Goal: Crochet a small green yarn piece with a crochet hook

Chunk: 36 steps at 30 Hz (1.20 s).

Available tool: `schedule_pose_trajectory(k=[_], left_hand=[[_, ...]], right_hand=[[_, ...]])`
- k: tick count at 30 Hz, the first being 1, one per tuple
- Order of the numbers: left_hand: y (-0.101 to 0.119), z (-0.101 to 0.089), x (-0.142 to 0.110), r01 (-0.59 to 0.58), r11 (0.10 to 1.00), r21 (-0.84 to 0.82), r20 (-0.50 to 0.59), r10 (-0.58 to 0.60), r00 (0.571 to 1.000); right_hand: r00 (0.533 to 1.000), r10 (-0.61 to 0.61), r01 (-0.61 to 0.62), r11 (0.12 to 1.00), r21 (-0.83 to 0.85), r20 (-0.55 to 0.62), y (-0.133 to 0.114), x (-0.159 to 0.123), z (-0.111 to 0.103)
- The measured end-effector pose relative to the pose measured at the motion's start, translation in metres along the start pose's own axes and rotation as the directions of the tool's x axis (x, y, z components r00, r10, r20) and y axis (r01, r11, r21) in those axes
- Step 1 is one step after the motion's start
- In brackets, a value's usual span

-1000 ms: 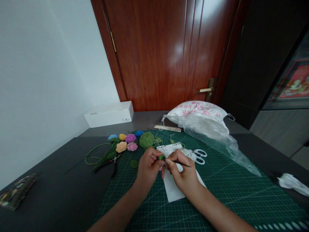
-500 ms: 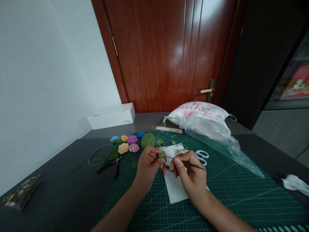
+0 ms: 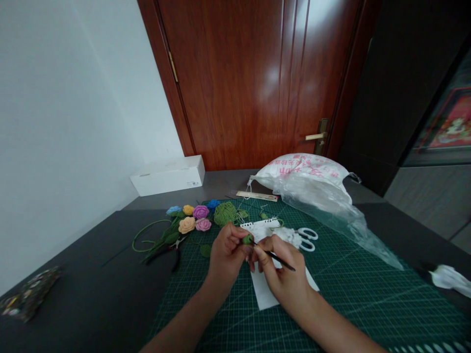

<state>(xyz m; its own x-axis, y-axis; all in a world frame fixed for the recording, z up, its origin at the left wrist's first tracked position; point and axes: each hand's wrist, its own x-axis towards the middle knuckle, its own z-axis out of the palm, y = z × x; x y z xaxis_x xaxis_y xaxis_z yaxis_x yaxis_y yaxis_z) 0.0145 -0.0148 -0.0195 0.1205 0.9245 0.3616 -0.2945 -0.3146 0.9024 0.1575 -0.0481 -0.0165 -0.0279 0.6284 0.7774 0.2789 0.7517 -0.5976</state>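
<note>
Our left hand (image 3: 225, 251) pinches the small green piece (image 3: 247, 239), our right hand (image 3: 289, 277) the slim dark tool (image 3: 281, 261) — we seem to crochet; the next stitch calls for steadiness.

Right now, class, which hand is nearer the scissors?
Right: the right hand is left of the scissors and lower in view; the left hand is farther left.

Two hands (image 3: 225, 251), one slim tool (image 3: 281, 261), apparently six flowers (image 3: 200, 212) (two blue), one yarn ball (image 3: 225, 214), one white box (image 3: 171, 181).
</note>
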Motion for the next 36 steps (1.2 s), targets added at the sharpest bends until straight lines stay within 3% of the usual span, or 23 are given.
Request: schedule_pose_trajectory(k=[5,8,10,12,19,25,31,36], left_hand=[[-0.003,-0.002,0.004,0.062,0.998,-0.029,0.062,-0.061,0.996],[0.002,-0.002,0.009,0.112,0.991,-0.072,0.111,-0.103,0.988],[0.007,-0.003,0.012,0.136,0.985,-0.105,0.127,-0.123,0.984],[0.01,-0.005,0.013,0.158,0.978,-0.136,0.135,-0.14,0.981],[0.012,-0.007,0.011,0.202,0.96,-0.195,0.131,-0.178,0.975],[0.013,-0.003,0.008,0.235,0.953,-0.192,0.162,-0.205,0.965],[0.016,0.0,0.005,0.264,0.946,-0.187,0.195,-0.227,0.954],[0.016,-0.001,0.004,0.256,0.95,-0.176,0.189,-0.223,0.956]], right_hand=[[0.989,0.142,-0.147,0.972,0.186,0.039,0.01,0.004,-0.001],[0.963,0.232,-0.195,0.951,0.24,-0.135,0.006,0.009,-0.01],[0.914,0.296,-0.21,0.931,0.299,-0.278,0.002,0.012,-0.016],[0.885,0.351,-0.229,0.9,0.371,-0.305,0.0,0.015,-0.018],[0.946,0.323,-0.28,0.864,0.419,-0.035,0.014,0.014,-0.006],[0.965,0.259,-0.257,0.931,0.259,0.027,0.009,0.009,-0.006],[0.988,0.146,-0.152,0.963,0.221,0.04,0.007,0.015,-0.013],[0.939,0.304,-0.341,0.777,0.529,0.158,-0.003,0.017,-0.009]])
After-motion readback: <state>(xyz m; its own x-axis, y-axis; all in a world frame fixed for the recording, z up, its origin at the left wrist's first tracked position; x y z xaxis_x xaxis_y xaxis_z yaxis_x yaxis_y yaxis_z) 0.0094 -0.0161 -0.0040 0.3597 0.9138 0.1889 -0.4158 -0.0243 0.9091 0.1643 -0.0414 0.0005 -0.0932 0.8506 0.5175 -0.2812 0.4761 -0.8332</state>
